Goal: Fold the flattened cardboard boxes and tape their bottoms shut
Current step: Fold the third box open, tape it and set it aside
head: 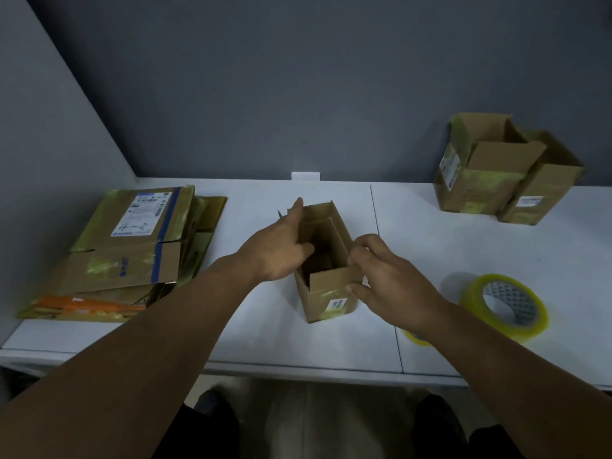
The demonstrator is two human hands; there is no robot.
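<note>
Cardboard, brown and creased: the small box (326,293) stands upright in the middle of the white table (265,332), open end up and flaps raised. The left hand (278,250) hooks over its left wall with the forefinger laid straight along the far flap, seemingly to square the sides; how firmly the other fingers clamp is hard to see. The right hand (381,276) pinches the near flap between thumb and fingers, probably to fold it in. The tape roll (503,306) waits near that hand, within reach. The flattened stack (132,246) lies to the left, the finished boxes (490,173) far right.
</note>
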